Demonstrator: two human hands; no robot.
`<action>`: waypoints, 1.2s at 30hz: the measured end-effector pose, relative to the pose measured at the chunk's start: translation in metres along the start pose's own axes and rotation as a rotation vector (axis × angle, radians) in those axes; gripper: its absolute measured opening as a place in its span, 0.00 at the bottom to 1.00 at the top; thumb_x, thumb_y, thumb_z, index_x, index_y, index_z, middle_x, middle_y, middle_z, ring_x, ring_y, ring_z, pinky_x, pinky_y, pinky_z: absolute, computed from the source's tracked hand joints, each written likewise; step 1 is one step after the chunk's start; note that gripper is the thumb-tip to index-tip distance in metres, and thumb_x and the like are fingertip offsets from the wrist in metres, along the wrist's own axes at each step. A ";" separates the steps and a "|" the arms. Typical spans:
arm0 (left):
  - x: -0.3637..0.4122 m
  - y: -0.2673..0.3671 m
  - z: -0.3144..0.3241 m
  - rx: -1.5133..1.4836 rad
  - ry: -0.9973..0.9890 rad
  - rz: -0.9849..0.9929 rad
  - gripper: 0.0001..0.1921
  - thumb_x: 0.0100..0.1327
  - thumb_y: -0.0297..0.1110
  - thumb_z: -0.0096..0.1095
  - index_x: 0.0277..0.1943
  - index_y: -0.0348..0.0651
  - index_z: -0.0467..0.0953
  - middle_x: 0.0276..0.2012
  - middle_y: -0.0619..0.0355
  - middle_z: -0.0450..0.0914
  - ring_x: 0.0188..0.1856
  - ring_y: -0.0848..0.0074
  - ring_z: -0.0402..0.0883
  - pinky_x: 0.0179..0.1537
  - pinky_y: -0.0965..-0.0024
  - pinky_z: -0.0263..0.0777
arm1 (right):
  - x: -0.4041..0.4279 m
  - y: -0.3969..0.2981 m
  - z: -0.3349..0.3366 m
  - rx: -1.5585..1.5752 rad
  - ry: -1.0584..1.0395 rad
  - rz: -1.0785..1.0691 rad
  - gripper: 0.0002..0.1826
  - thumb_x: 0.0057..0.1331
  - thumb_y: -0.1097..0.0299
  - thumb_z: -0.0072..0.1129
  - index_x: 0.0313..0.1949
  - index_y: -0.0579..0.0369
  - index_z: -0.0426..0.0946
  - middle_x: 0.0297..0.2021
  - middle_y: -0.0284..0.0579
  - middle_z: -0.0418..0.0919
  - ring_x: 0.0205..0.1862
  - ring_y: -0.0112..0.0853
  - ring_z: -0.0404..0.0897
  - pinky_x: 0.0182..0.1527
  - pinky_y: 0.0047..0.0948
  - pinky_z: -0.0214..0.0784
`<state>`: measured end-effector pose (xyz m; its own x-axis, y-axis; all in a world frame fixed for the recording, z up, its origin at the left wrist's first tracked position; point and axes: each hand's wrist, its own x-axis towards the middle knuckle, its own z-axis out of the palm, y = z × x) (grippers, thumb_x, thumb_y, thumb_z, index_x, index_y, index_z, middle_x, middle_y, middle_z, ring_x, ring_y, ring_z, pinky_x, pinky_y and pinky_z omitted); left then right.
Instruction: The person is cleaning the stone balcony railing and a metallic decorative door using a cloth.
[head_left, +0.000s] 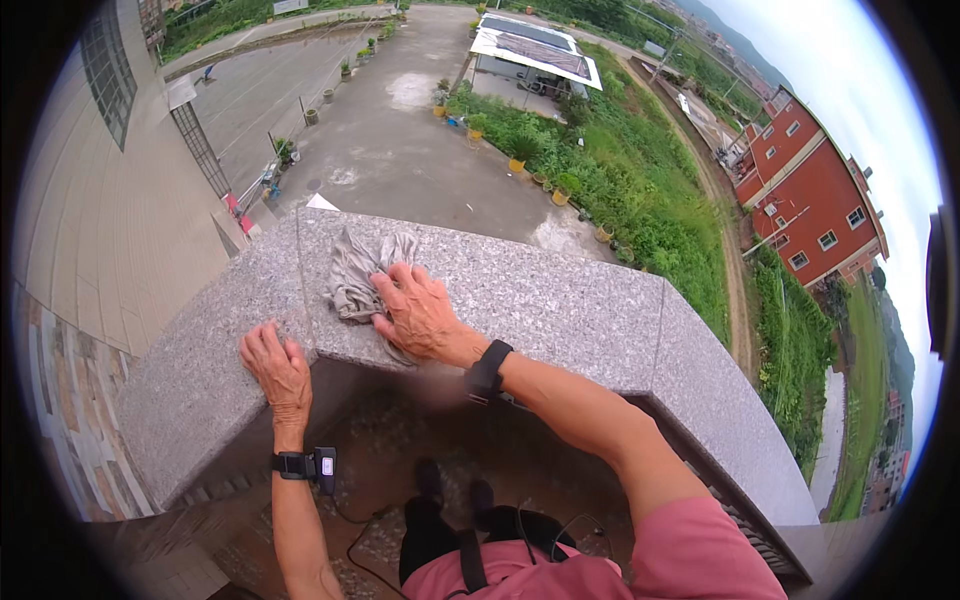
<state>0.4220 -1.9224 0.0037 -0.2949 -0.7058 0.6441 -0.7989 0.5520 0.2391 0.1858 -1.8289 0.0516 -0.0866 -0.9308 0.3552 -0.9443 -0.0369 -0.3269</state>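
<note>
A crumpled grey cloth (354, 277) lies on the speckled granite top of a balcony parapet (517, 300). My right hand (420, 315) presses on the right part of this cloth with bent fingers, and some of the fabric is hidden beneath the palm. To the left, my left hand (276, 367) rests on the granite near its inner edge, with nothing in it. Its fingers are slightly bent and a little apart. A black band (489, 371) circles my right wrist. Another band with a small black device (324, 469) is on my left wrist.
Beyond the parapet's outer edge is a drop to a concrete yard (390, 142) with potted plants. A tiled wall (82, 420) meets the parapet on the left. Thin black cables (360, 536) hang near my body. Below, my shoes (429, 480) stand on the balcony floor.
</note>
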 end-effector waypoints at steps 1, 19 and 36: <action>0.000 -0.001 0.003 -0.002 -0.008 0.015 0.18 0.60 0.26 0.55 0.54 0.37 0.71 0.50 0.47 0.70 0.57 0.53 0.67 0.60 0.49 0.59 | -0.018 0.010 -0.012 0.004 0.006 0.015 0.30 0.60 0.55 0.64 0.58 0.53 0.68 0.51 0.47 0.68 0.51 0.44 0.70 0.46 0.46 0.65; 0.002 0.002 0.026 0.312 -0.040 0.027 0.16 0.60 0.27 0.55 0.52 0.43 0.71 0.47 0.50 0.71 0.56 0.55 0.70 0.58 0.51 0.62 | -0.343 0.168 -0.199 -0.318 0.240 0.685 0.21 0.56 0.73 0.56 0.52 0.58 0.73 0.43 0.54 0.71 0.47 0.50 0.72 0.50 0.46 0.67; 0.005 0.004 0.005 -0.190 -0.010 -0.115 0.14 0.69 0.38 0.50 0.52 0.42 0.73 0.47 0.52 0.73 0.56 0.58 0.70 0.63 0.51 0.54 | -0.064 -0.054 0.015 -0.168 0.295 0.142 0.20 0.52 0.64 0.63 0.45 0.53 0.73 0.38 0.44 0.69 0.41 0.40 0.71 0.39 0.41 0.61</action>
<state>0.4148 -1.9262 0.0045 -0.2139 -0.7727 0.5977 -0.7149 0.5408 0.4432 0.2471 -1.7729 0.0331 -0.2851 -0.7764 0.5622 -0.9533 0.1683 -0.2510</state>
